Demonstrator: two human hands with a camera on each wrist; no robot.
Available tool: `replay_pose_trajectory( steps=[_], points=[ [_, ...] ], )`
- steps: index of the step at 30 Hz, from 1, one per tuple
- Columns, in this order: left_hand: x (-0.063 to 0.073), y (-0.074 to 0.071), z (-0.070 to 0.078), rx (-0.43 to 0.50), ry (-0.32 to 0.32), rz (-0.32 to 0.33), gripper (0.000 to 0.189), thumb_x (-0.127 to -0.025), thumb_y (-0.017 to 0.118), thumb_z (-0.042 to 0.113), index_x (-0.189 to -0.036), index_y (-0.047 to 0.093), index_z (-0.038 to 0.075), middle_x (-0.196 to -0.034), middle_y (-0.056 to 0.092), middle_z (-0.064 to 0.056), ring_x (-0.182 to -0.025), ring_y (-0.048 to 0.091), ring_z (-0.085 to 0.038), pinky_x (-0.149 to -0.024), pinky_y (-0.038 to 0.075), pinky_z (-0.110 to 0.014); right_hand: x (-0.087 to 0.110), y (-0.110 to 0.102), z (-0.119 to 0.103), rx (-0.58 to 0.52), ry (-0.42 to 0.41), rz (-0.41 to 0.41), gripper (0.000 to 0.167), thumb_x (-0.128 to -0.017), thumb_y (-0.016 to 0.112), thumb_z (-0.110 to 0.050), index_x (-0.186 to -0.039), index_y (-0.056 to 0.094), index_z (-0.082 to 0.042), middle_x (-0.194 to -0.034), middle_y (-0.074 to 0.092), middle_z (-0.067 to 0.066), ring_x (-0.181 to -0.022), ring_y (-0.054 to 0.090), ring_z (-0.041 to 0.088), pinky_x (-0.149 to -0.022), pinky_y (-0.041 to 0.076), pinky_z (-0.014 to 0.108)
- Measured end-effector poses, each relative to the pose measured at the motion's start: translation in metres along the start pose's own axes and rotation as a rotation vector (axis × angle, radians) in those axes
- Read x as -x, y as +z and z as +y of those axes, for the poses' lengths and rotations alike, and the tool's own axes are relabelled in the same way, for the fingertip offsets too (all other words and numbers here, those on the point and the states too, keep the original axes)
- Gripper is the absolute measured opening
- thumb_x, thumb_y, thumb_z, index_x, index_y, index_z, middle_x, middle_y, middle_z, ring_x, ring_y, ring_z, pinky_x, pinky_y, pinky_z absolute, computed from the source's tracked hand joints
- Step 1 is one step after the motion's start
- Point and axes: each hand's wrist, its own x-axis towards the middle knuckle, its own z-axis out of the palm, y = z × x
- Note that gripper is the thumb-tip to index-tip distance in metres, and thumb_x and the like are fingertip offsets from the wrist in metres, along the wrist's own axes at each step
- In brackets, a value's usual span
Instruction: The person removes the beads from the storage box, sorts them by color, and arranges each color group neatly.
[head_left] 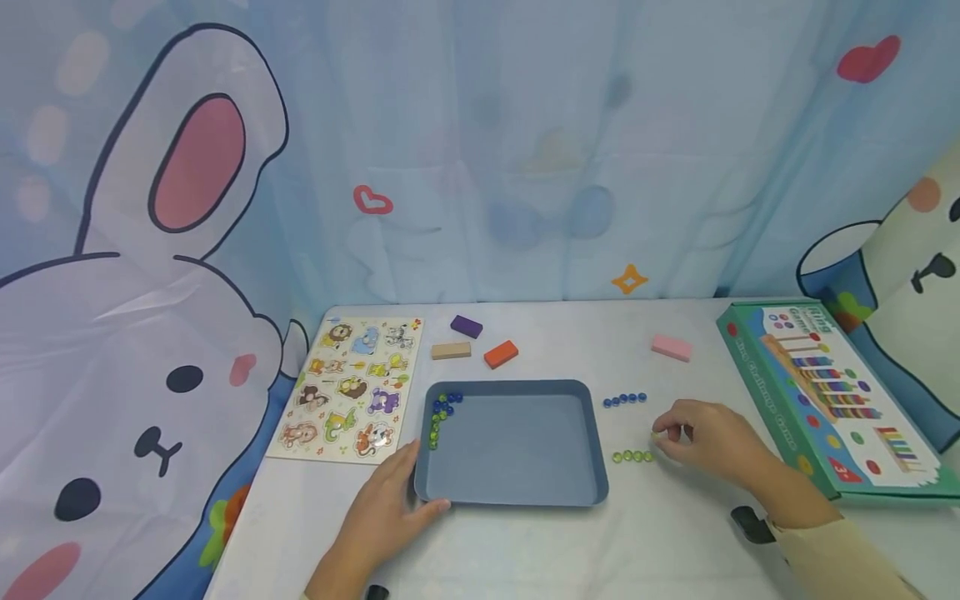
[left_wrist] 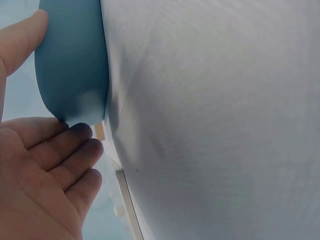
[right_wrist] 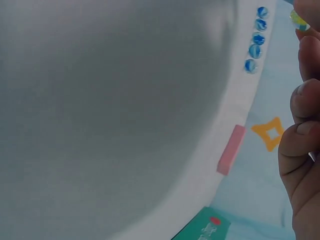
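My left hand [head_left: 380, 513] rests at the near left corner of a blue-grey tray [head_left: 517, 492], its thumb at the front side and its fingers along the left side. Up close in the left wrist view, the fingertips touch the tray wall [left_wrist: 75, 65] and are fairly straight. Over the table to the right of the tray, my right hand [head_left: 716, 442] pinches a yellow-green glass marble [right_wrist: 299, 21] between thumb and fingertips. Just left of that hand lies a short row of green marbles [head_left: 633, 457]. Behind it runs a row of blue marbles [head_left: 625, 400].
Blue and green marbles [head_left: 442, 412] line the tray's far left corner. Beyond the tray lie purple [head_left: 467, 326], tan [head_left: 451, 351] and orange blocks [head_left: 501, 354], with a pink block [head_left: 671, 348] farther right. An animal puzzle board [head_left: 348, 392] is at left, a green game box [head_left: 840, 400] at right.
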Motion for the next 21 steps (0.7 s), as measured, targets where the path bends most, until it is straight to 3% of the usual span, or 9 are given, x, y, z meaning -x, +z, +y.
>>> replay_pose_trajectory(
  steps=[12,21],
  points=[
    [0.000,-0.001,0.001,0.007,0.003,-0.001,0.107,-0.081,0.082,0.063,-0.162,0.038,0.008,-0.165,0.045,-0.010,-0.152,0.045,-0.032,-0.126,0.038,-0.053,0.009,0.016,0.010,-0.009,0.071,-0.133,0.014,-0.083,0.086,-0.022,-0.094,0.080,-0.026,-0.073,0.056,-0.015,-0.071,0.049,0.003,-0.060,0.039,0.020],
    [0.000,0.000,0.000,0.009,0.007,-0.003,0.106,-0.082,0.081,0.063,-0.162,0.038,0.008,-0.165,0.045,-0.011,-0.151,0.045,-0.033,-0.126,0.039,-0.053,0.012,0.021,0.005,-0.006,0.104,-0.136,0.015,-0.082,0.088,-0.024,-0.093,0.079,-0.026,-0.073,0.054,-0.014,-0.071,0.049,0.005,-0.060,0.037,0.021]
  ],
)
